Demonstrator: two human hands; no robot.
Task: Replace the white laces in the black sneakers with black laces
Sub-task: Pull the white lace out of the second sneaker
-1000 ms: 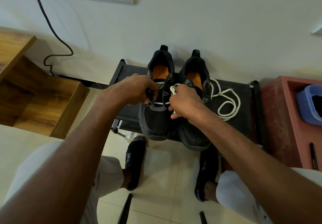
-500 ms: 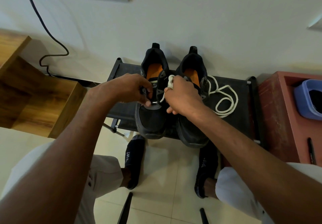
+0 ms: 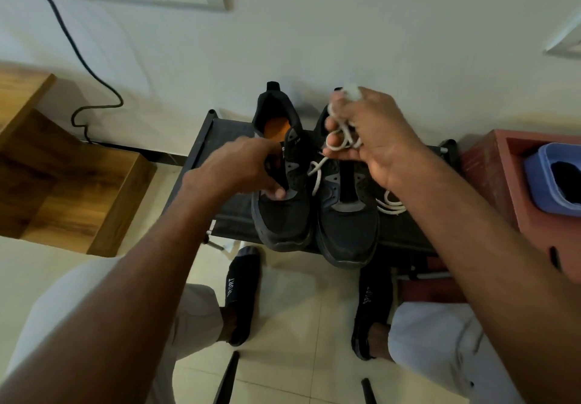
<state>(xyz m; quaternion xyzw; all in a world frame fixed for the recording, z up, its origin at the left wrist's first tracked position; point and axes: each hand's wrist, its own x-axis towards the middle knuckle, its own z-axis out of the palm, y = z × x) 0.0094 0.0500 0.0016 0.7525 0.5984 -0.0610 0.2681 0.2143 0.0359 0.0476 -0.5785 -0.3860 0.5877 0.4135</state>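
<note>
Two black sneakers (image 3: 314, 202) side by side on a dark low rack (image 3: 207, 152), toes toward viewer. Right hand (image 3: 374, 139) raised above the right sneaker, fingers curled round a bunched white lace (image 3: 341, 138); free tail (image 3: 317, 172) dangling between the shoes. Left hand (image 3: 242, 168) on the left sneaker's throat, fingers curled, pinching the eyelet edge. Second white lace (image 3: 390, 205) loose on rack, beside right sneaker. No black laces identifiable. Judged: unlacing nearly finished. Best to steady the shoe, draw the tail straight up, avoid snagging.
</note>
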